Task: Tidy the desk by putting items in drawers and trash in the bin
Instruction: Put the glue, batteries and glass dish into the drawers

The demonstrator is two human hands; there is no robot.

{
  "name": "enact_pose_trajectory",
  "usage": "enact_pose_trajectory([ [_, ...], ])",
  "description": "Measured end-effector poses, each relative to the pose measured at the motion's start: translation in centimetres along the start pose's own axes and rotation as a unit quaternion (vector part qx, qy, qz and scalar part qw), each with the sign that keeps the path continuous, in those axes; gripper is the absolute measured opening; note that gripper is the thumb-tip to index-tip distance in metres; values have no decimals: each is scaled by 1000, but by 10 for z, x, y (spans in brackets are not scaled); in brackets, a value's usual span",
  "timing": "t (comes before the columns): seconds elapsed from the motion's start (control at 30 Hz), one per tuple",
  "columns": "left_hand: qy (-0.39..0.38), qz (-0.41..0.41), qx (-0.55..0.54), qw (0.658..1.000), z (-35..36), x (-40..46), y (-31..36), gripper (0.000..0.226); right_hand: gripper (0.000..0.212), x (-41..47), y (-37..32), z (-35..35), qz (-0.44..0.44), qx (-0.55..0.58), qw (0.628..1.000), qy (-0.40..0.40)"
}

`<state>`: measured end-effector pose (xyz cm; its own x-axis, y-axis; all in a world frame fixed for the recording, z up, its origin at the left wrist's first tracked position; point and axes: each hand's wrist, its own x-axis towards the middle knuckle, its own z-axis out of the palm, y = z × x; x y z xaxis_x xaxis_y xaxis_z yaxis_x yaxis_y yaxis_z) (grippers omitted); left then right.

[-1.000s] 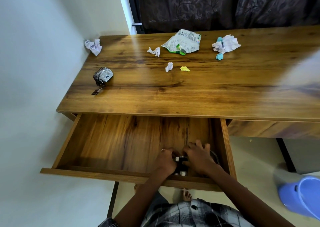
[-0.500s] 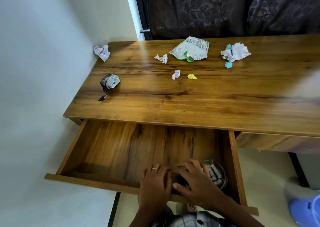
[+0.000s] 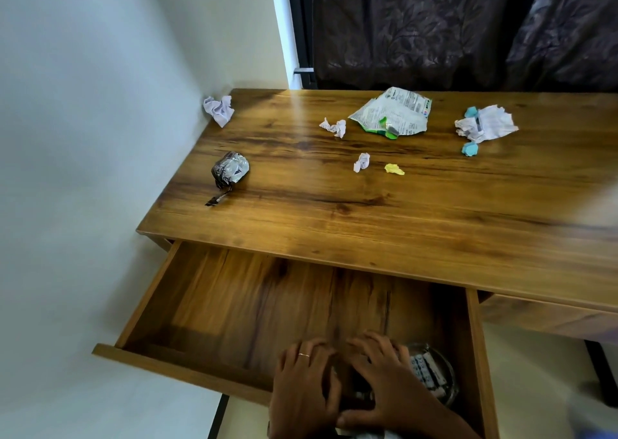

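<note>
Resting in the open drawer (image 3: 214, 308) — left hand (image 3: 302, 386), right hand (image 3: 384, 381); wrapper (image 3: 393, 111) print unreadable.

Brown wood-grain table (image 3: 401, 221) and matching brown wood-grain open drawer (image 3: 250, 308). Crumpled silver foil ball (image 3: 230, 170). White-and-green printed torn wrapper (image 3: 393, 112). Small crumpled yellow paper scrap (image 3: 394, 169). Crumpled white paper with turquoise pieces (image 3: 485, 126). Dark curtain with leaf pattern (image 3: 418, 27).

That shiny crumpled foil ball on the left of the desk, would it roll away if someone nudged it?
The foil ball would probably wobble rather than roll: it looks lumpy, with a twisted tail. Being crumpled foil, it is likely light and would dent when squeezed.
</note>
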<state>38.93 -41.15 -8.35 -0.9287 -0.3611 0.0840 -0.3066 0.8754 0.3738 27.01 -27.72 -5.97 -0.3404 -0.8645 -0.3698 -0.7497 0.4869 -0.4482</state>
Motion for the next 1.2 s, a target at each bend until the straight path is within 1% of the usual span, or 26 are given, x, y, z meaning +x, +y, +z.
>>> enact_pose_trajectory([
  [0.03, 3, 0, 4, 1000, 0, 2, 0, 36, 98, 1, -1, -2, 0, -2, 1000, 8],
  [0.1, 1, -7, 12, 1000, -5, 11, 1, 43, 92, 4, 0, -6, -13, -46, 997, 65],
  [0.17, 3, -8, 24, 1000, -6, 20, 4, 47, 89, 9, 4, -7, 17, -75, 994, 82],
  [0.3, 29, -2, 33, 999, -2, 41, 4, 57, 98, 16, 11, -10, 39, -82, 987, 133],
  [0.4, 36, -3, 32, 999, -1, 63, 5, 65, 103, 22, 17, -21, 87, -90, 976, 179],
  [0.5, 50, 6, 39, 998, 0, 89, 6, 62, 109, 33, 24, -31, 126, -103, 963, 213],
  [0.6, 61, 17, 41, 997, 2, 117, 5, 55, 109, 47, 34, -43, 150, -115, 954, 234],
  [0.67, 56, 28, 47, 997, 3, 136, 5, 56, 107, 57, 41, -51, 165, -106, 953, 230],
  [0.73, 46, 47, 64, 996, 4, 155, 3, 54, 100, 67, 45, -57, 173, -107, 953, 225],
  [0.87, 30, 82, 73, 994, 5, 177, -3, 53, 85, 80, 49, -64, 178, -106, 952, 226],
  [0.93, 24, 97, 84, 991, 5, 178, -7, 57, 73, 81, 55, -63, 158, -133, 945, 252],
  [0.97, 25, 108, 91, 990, 5, 177, -8, 60, 72, 82, 58, -62, 143, -149, 940, 273],
  [1.03, 28, 132, 104, 985, 6, 176, -12, 65, 77, 83, 61, -60, 126, -164, 933, 296],
  [1.1, 31, 160, 120, 979, 7, 176, -17, 71, 76, 83, 62, -59, 114, -173, 927, 312],
  [1.2, 40, 185, 129, 973, 8, 176, -21, 74, 93, 82, 61, -57, 105, -169, 930, 311],
])
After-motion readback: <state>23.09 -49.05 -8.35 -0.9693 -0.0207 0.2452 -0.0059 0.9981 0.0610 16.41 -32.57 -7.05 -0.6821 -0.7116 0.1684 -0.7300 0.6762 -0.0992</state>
